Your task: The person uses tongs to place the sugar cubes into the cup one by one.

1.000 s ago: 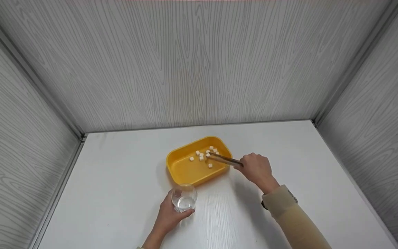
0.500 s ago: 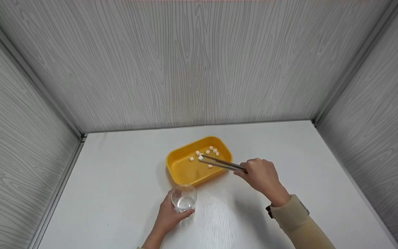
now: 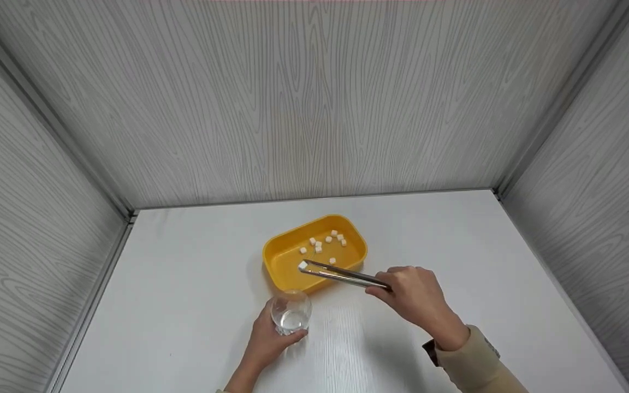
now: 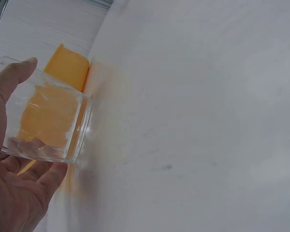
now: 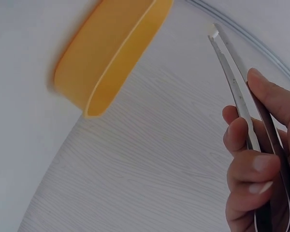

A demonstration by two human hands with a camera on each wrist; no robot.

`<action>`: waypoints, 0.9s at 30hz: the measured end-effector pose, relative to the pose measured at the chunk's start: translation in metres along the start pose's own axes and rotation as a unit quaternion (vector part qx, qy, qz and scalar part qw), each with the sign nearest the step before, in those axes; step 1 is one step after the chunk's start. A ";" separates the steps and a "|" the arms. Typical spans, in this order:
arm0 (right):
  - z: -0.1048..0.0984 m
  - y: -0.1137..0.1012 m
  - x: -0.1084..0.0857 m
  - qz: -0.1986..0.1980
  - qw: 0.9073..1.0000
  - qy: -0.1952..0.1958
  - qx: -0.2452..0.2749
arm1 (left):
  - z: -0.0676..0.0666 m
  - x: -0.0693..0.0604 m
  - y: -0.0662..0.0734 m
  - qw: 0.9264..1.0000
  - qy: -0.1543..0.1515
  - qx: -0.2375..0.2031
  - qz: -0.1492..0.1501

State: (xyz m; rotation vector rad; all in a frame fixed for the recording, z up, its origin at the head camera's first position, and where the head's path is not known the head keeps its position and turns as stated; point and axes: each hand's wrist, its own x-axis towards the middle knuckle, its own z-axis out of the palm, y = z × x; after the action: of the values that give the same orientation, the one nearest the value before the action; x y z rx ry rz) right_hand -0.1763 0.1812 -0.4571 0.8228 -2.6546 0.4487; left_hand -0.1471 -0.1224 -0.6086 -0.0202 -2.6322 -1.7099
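My right hand [image 3: 414, 295] grips a pair of metal tongs [image 3: 347, 277], also plain in the right wrist view. A small white cube [image 3: 303, 265] is pinched at the tongs' tips, above the near part of a yellow tray [image 3: 279, 273]. Several more white cubes [image 3: 318, 249] lie on the tray's floor, mostly toward its far right. Just in front of the tray, my left hand [image 3: 268, 337] holds a clear glass [image 3: 291, 312], thumb on one side and fingers on the other. In the left wrist view the glass [image 4: 50, 116] shows the yellow tray through its wall.
The white tabletop [image 3: 194, 284] extends on both sides of the tray. Grey wood-grain panels enclose it at the back [image 3: 292, 109], left [image 3: 25, 229] and right [image 3: 604, 207].
The tongs have come from the cubes at the tray's right toward the near left, lifting one cube. My right hand has drawn back toward me. The left hand and glass have stayed put.
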 end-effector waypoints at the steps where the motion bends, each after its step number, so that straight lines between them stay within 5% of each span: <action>1: -0.001 -0.002 -0.001 -0.003 1.000 -0.002 0.004 | 0.000 0.000 0.000 1.000 0.000 0.000 0.001; 18: 0.004 -0.014 -0.018 -0.028 0.998 -0.049 0.037 | -0.002 -0.002 0.001 1.000 0.003 -0.011 0.015; 27: -0.005 -0.003 -0.016 0.023 0.998 -0.043 0.028 | -0.001 -0.003 0.001 1.000 0.008 -0.002 0.011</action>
State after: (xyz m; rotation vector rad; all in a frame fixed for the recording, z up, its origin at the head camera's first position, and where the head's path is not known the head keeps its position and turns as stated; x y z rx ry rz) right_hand -0.1613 0.1888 -0.4579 0.8152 -2.7562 0.5113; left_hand -0.1439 -0.1228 -0.6077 -0.0370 -2.6073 -1.7019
